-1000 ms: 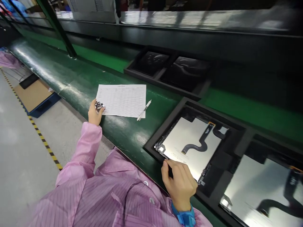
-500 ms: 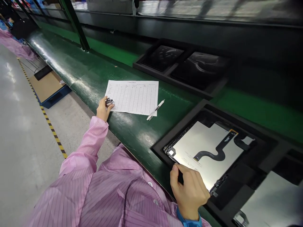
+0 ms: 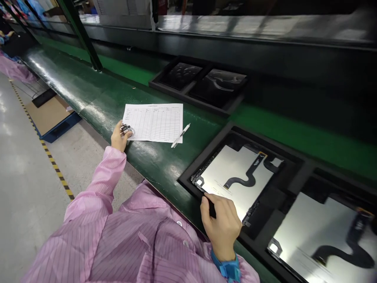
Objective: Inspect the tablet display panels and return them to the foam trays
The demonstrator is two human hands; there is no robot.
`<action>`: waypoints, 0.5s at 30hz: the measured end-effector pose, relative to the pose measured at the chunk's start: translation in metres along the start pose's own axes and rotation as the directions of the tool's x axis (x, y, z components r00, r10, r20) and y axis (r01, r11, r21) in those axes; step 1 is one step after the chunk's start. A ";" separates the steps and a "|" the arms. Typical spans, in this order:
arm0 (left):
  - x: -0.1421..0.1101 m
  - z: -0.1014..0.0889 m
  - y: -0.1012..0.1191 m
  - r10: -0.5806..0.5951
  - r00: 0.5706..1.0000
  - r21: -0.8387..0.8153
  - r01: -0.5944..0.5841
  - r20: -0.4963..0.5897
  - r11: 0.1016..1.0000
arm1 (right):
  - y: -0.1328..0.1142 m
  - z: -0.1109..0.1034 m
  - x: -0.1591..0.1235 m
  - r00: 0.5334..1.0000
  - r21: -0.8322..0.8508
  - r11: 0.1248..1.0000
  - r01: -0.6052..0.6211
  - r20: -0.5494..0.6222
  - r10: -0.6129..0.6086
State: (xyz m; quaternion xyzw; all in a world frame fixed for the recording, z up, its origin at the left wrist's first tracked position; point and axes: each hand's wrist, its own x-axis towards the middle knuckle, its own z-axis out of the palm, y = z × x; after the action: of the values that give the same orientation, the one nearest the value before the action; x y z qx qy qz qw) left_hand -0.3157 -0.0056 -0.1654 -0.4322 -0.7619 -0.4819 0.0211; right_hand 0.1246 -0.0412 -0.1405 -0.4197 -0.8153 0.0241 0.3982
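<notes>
My left hand (image 3: pixel 119 136) rests on the green bench edge, fingers closed around a small silvery counter (image 3: pixel 126 129) at the corner of a printed sheet (image 3: pixel 153 122). My right hand (image 3: pixel 220 224) grips the near edge of a silver display panel (image 3: pixel 235 177) with a black flex cable (image 3: pixel 246 177), lying in a black tray (image 3: pixel 290 165). A second similar panel (image 3: pixel 321 236) lies in the tray's right compartment.
A white pen (image 3: pixel 180 136) lies beside the sheet. Another black tray (image 3: pixel 197 84) with two dark compartments sits farther back on the green belt. On the floor at left are a cardboard sheet on a blue base (image 3: pixel 48 116) and yellow-black tape.
Only the view has swung right, then back left. Both hands keep their holds on the counter and the panel's edge.
</notes>
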 end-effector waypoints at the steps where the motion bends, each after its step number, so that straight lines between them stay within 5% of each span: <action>1: 0.000 0.001 0.007 -0.006 1.000 -0.028 0.005 -0.026 1.000 | 0.003 -0.004 0.000 0.999 0.006 0.999 -0.046 0.007 0.046; 4: 0.000 0.014 0.037 0.022 0.997 -0.147 -0.032 -0.068 0.989 | 0.020 -0.016 0.002 0.971 -0.066 0.969 -0.239 -0.004 0.240; 7: 0.001 0.038 0.062 0.095 0.995 -0.226 -0.085 0.037 0.971 | 0.042 -0.022 0.004 0.921 -0.187 0.904 -0.385 -0.008 0.391; 11: 0.009 0.069 0.071 0.071 0.960 -0.140 -0.034 0.270 0.990 | 0.056 -0.014 0.007 0.868 -0.277 0.838 -0.470 0.028 0.496; 15: 0.010 0.074 0.078 0.102 0.953 -0.101 -0.076 0.285 0.992 | 0.058 -0.002 0.016 0.816 -0.332 0.781 -0.529 0.054 0.576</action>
State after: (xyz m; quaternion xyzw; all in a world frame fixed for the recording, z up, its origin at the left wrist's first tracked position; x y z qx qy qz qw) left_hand -0.2404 0.0695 -0.1444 -0.5325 -0.7144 -0.4453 -0.0885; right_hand 0.1595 0.0065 -0.1507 -0.6931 -0.6776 0.0471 0.2412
